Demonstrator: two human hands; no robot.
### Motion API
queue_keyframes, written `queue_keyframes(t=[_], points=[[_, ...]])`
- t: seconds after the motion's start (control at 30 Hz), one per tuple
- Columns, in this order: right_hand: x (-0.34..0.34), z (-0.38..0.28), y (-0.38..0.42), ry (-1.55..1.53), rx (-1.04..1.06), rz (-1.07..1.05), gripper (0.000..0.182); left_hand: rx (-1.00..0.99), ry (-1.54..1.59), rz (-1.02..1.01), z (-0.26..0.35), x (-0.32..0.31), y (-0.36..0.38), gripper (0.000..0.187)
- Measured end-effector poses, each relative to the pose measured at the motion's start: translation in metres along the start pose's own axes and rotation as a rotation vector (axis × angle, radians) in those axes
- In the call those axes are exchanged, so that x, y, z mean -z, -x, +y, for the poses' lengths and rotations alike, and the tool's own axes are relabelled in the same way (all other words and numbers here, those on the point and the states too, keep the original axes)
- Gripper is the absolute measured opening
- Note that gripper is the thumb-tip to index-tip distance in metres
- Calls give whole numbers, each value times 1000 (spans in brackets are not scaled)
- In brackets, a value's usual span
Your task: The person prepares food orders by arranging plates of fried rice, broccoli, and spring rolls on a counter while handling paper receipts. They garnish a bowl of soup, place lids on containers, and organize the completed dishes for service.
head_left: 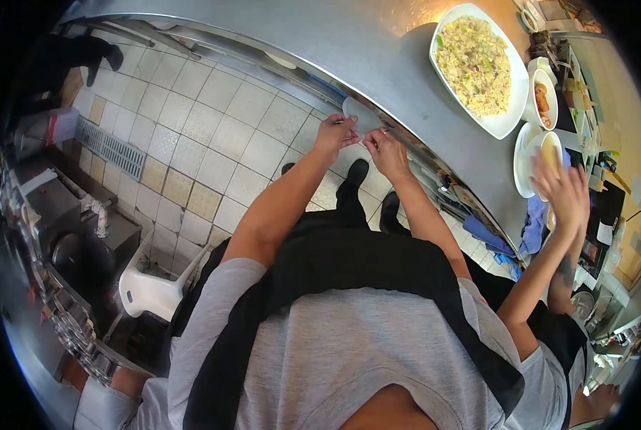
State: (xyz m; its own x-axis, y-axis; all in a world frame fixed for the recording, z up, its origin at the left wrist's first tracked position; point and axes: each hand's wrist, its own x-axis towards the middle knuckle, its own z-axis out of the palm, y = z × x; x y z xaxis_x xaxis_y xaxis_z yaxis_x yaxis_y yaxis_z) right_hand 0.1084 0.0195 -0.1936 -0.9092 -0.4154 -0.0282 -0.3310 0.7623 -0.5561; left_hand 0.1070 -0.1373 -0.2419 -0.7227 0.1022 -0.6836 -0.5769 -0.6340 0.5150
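My left hand (338,135) and my right hand (390,153) are close together beside the steel counter's front edge, above the tiled floor. Both have their fingers pinched inward around a small pale, see-through piece (360,137) whose kind is too small to make out. Just behind my fingers, a white plate (364,113) shows partly below the countertop. Up on the steel counter (378,64) stands a large white dish (510,127) filled with fried rice (474,68), apart from my hands.
A co-worker's hands (565,193) are over small white plates (524,161) at the counter's right end. A white bowl of orange-brown food (542,100) stands beside the rice dish. Blue cloths (534,222) hang nearby. Behind on the left are a white plastic chair (152,287) and cooking equipment (77,244).
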Motion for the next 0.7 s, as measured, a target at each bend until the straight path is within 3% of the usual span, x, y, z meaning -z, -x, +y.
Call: queue_keyframes(t=[0.23, 0.43, 0.7], points=[[1, -7, -7, -120, -83, -37, 14, -38, 1, -119, -1, 3, 14, 19], [-9, -9, -12, -393, -312, -45, 21, 2, -10, -123, 1, 4, 24, 19], [-14, -4, -10, -832, -497, -204, 16, 20, -75, -102, -2, 18, 31, 15]])
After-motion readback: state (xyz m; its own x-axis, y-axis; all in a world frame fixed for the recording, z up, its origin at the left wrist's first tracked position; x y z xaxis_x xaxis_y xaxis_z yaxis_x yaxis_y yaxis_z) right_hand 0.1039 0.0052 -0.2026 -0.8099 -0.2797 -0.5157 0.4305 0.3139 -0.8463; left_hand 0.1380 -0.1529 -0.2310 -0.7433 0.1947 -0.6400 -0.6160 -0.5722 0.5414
